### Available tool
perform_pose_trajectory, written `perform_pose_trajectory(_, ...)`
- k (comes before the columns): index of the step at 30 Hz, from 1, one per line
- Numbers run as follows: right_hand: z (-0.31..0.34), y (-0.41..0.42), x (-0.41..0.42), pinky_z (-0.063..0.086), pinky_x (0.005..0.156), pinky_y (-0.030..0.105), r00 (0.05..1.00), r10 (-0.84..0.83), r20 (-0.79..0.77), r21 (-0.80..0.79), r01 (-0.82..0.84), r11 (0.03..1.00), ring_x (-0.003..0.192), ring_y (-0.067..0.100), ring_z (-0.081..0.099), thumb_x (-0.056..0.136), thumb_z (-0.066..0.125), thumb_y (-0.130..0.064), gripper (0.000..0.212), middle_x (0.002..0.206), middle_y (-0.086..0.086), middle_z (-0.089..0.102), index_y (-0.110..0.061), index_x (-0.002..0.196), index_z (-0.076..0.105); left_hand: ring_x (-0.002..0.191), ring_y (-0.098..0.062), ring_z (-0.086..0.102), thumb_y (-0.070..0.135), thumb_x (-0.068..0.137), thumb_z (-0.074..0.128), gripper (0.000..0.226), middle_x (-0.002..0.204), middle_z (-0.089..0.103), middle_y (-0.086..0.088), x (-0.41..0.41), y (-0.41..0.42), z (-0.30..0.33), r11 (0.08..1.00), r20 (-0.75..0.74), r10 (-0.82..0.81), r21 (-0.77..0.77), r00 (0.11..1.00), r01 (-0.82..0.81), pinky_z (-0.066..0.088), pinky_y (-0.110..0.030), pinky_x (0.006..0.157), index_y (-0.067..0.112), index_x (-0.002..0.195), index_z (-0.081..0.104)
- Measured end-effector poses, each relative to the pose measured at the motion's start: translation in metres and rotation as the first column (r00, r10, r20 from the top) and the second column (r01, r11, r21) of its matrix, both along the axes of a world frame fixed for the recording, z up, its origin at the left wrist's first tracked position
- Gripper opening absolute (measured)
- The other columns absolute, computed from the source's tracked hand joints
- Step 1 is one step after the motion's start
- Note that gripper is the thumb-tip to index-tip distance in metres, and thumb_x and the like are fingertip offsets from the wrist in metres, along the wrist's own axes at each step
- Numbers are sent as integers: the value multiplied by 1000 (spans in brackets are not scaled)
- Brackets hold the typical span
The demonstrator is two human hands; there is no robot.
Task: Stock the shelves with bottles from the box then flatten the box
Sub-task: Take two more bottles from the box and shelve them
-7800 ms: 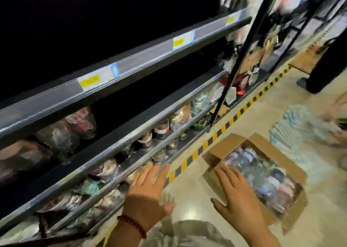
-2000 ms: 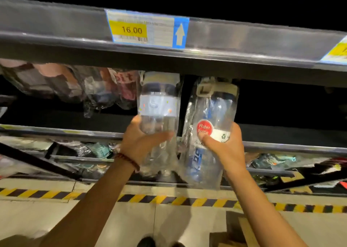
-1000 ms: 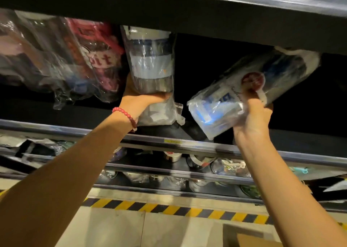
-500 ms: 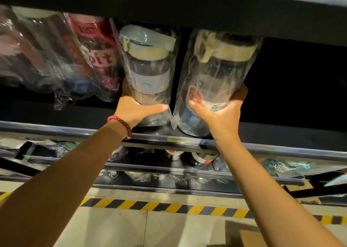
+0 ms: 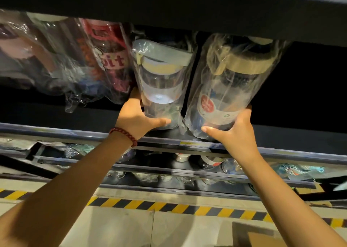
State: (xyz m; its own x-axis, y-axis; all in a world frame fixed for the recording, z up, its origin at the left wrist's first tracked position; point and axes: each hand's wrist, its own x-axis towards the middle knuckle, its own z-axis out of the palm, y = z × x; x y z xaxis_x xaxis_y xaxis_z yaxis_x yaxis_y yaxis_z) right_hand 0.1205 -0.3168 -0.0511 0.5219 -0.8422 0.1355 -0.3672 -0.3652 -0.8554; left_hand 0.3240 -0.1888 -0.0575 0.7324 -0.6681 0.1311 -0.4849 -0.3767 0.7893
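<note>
Both hands are up at the shelf (image 5: 78, 132), each with one bagged bottle.

Left hand (image 5: 135, 115): its grip is clamped round the base of the bottle with the pale lid (image 5: 161, 81), thumb across the front and the fingers behind, out of sight. A red bead bracelet (image 5: 124, 135) sits on that wrist.

Right hand (image 5: 234, 132): grip clamped under the bottle with the tan lid and red round sticker (image 5: 225, 89), thumb pointing left along its base.

Both bottles are in clear plastic bags and sit close to the shelf's front edge, just beside each other, with a narrow dark gap between them. They look upright or slightly tipped; whether their bases rest flat on the shelf I cannot tell. To the left, near the pale-lidded bottle, stand more bagged bottles (image 5: 105, 58). The right part of the shelf is dark.

A cardboard box corner (image 5: 262, 239) shows on the floor at the bottom edge; its contents are out of view.

Step in hand, as I judge it: setting this pair onto the shelf, stocking part-way through. The next move calls for seating both bases flat and pushing them back from the edge. Then let go gently, since the slippery bags could slide or tip the bottles, before going to the box for more.
</note>
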Motion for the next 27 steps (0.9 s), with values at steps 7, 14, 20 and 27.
perform_pose_trajectory(7, -1, -9, 31, 39, 56, -2, 1000, -10, -6, 83, 11, 997, 71, -8, 58, 65, 86, -21, 33, 77, -18, 60, -12, 89, 66, 108, -13, 59, 28, 48, 91, 78, 112, 64, -2, 24, -21, -7, 999, -285, 0, -49, 959, -15, 47, -19, 91, 8, 115, 55)
perform_pose_trajectory(14, 0, -21, 62, 41, 75, 0, 972, -123, 201, 263, 67, 963, 93, -8, 58, 76, 74, 5, 53, 117, -3, 53, 1, 122, 47, 115, -18, 54, 16, 60, 88, 82, 126, 57, -3, 26, -38, -4, 985, -216, 73, -136, 974, -105, 44, -29, 100, 8, 131, 47)
perform_pose_trajectory(20, -5, -29, 69, 41, 70, -2, 976, -135, 173, 120, 115, 986, 109, 15, 55, 64, 84, -1, 67, 108, -4, 56, -14, 119, 48, 116, -18, 53, 10, 62, 86, 80, 121, 56, -1, 24, -47, -6, 965, -269, 94, -212, 959, -154, 44, -34, 102, 5, 131, 44)
perform_pose_trajectory(27, -10, -31, 71, 46, 94, 16, 978, -107, 180, 108, 89, 990, 115, 13, 53, 65, 83, 0, 82, 125, 3, 53, -7, 133, 37, 120, -20, 52, 16, 67, 84, 77, 131, 55, -5, 22, -47, -6, 974, -266, 90, -179, 960, -141, 42, -33, 104, 7, 133, 46)
